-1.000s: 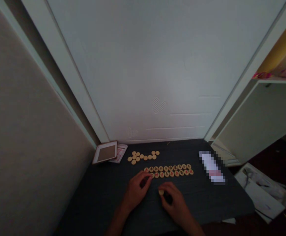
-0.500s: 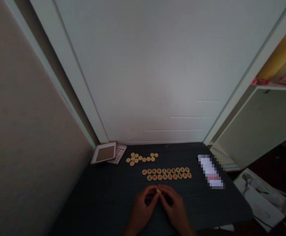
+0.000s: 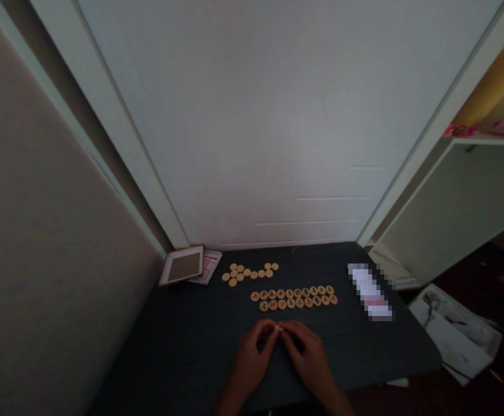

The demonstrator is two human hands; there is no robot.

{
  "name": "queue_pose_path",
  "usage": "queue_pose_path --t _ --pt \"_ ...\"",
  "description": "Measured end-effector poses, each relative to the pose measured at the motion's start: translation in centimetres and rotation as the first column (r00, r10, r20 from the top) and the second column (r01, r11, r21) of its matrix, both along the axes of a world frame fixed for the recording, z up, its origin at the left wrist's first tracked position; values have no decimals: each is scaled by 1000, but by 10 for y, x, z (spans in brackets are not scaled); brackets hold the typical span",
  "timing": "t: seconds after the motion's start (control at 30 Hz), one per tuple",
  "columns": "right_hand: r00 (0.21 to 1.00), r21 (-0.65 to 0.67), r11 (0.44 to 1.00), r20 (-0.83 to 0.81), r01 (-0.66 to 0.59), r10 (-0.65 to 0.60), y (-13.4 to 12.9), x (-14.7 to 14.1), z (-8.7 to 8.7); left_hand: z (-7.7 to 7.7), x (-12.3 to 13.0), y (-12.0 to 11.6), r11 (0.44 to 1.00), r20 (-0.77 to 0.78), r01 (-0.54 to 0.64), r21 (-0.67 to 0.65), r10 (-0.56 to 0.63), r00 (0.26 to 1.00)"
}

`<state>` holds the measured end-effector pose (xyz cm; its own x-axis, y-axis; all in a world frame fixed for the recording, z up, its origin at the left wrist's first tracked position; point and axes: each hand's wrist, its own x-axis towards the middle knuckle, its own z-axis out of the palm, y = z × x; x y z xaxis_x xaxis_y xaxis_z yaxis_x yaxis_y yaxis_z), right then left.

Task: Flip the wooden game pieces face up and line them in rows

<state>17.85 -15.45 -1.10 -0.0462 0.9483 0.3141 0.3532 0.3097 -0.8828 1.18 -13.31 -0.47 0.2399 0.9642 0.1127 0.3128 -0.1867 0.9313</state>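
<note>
My left hand (image 3: 252, 351) and my right hand (image 3: 308, 353) meet fingertip to fingertip above the near part of the dark table. Pinched between both is a Chinese chess piece (image 3: 278, 327), pale and mostly covered by the fingers. Just beyond my hands lie two rows of round wooden Chinese chess pieces (image 3: 291, 303), face up with red and black characters. Farther back to the left, a loose cluster of pieces (image 3: 240, 277) shows plain tops, no characters visible.
A framed tablet-like panel (image 3: 185, 267) rests on a pink-patterned flat item (image 3: 211, 265) at the table's back left corner. On the right lies a pixelated white object (image 3: 369, 292). A white panel (image 3: 243, 115) rises behind the table (image 3: 182, 346). A white box (image 3: 455, 335) stands lower right.
The view has tilted slightly, so the table and pieces sit a little higher in the picture. Both hands keep their pinch on the piece; the rows look the same.
</note>
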Motion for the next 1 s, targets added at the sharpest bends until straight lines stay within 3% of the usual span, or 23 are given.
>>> queue_pose_path --t 0.53,0.8,1.0 --pt "1000 -61 998 -23 -10 9 1 1 2 14 -2 -2 998 111 32 -55 -26 993" --pt "993 -109 990 -88 -91 82 5 4 4 13 -1 -2 998 121 31 -59 -24 992" --pt "994 -149 989 -111 -13 -3 3 4 2 11 1 -2 997 126 5 -79 4 992"
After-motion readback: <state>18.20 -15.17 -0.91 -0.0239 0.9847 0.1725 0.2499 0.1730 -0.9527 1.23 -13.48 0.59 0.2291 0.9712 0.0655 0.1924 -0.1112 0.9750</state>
